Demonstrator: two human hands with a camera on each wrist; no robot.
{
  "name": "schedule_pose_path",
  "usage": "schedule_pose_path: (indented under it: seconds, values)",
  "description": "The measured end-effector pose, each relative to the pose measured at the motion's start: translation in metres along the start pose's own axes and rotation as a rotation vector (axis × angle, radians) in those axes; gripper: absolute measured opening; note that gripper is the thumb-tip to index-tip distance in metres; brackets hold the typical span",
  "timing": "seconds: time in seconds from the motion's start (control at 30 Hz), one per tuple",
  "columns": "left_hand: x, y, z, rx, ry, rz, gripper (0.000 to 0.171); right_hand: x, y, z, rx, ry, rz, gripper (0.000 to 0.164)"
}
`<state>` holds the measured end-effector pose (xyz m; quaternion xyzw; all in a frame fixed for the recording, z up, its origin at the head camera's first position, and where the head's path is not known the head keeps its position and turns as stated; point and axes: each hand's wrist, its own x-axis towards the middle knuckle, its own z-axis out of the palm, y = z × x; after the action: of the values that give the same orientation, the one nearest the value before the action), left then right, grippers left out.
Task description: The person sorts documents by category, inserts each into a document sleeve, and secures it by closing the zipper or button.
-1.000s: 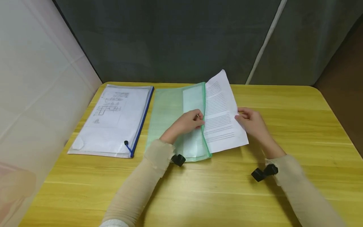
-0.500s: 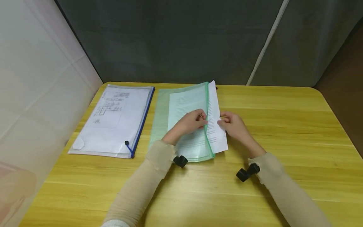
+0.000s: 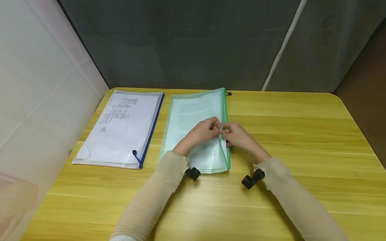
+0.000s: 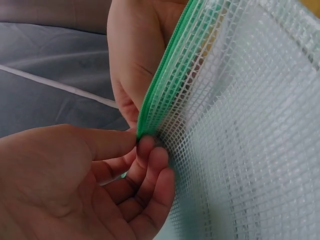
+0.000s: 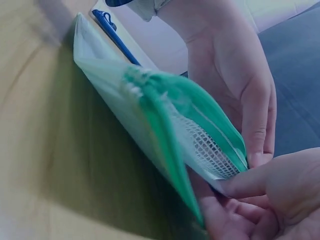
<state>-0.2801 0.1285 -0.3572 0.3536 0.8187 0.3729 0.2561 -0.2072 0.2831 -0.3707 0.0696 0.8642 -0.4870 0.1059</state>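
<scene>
A green mesh zip folder [image 3: 167,134] lies on the table with its zip side facing right. Printed paper [image 3: 223,144] is almost wholly inside it, showing through the mesh, with a narrow white strip at the opening. My left hand [image 3: 205,130] pinches the green upper zip edge [image 4: 159,75] between thumb and fingertips, lifting it into a peak. My right hand [image 3: 239,135] is at the opening, its thumb [image 5: 250,182] on the paper's edge and its fingers beneath. In the right wrist view the lower zip edge [image 5: 167,145] hangs apart from the upper one.
Left of the green folder lies a clear folder [image 3: 126,144] with a blue zip edge, a black-tipped pull and a drawing inside. A black zip pull [image 3: 229,94] sticks out at the green folder's far corner. A dark curtain [image 3: 181,43] stands behind the wooden table [image 3: 301,140].
The right hand has moved left with the paper, which has slid into the green folder from sticking well out. The left hand has stayed at the zip edge, shifting slightly right.
</scene>
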Motion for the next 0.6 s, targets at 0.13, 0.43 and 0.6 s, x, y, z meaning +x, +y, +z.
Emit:
schedule_pose_path:
  seconds: [0.13,0.43,0.6]
  values:
    - [-0.0007,-0.0001,0.0003,0.010,0.005,0.002,0.011,0.0043,-0.0019,0.0008,-0.002,-0.066,0.015,0.009]
    - [-0.0041,-0.0014,-0.0003,-0.001,0.013,-0.004,0.013,0.0057,-0.0015,-0.0063,0.186,-0.023,0.097,0.045]
    - [-0.0056,-0.0019,0.0008,-0.006,0.017,0.012,0.012,0.0065,-0.0024,-0.0046,0.158,0.023,0.059,0.032]
